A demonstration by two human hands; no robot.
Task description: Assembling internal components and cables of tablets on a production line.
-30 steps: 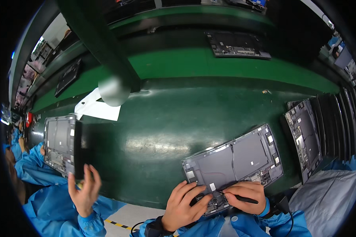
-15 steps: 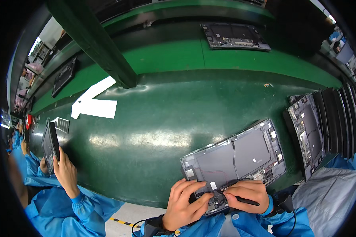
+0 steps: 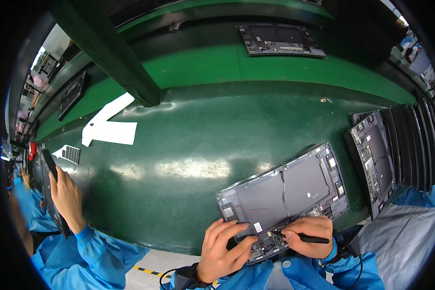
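An open laptop base (image 3: 295,186) lies tilted on the green bench in front of me, its flat dark battery and circuit boards exposed. My left hand (image 3: 227,246) rests over its near left corner, fingers apart, thumb reaching onto the board. My right hand (image 3: 309,236) is closed around a slim black pen-like tool (image 3: 314,239). The tool's tip end points at the small circuit board (image 3: 268,244) along the near edge; whether it touches cannot be made out. A black cable (image 3: 284,193) crosses the battery, and thin red wires run near my left fingers.
To the right, another open laptop base (image 3: 374,162) leans beside a row of upright dark panels (image 3: 411,147). White sheets (image 3: 112,131) lie left of a green post (image 3: 116,58). Another open base (image 3: 281,40) sits on the far strip. At left, a co-worker's hand (image 3: 66,198) holds a dark panel.
My right hand has shifted slightly right, its tool now lying flatter and the tip away from my left thumb. My left hand stays on the corner. The co-worker's panel has moved left and down.
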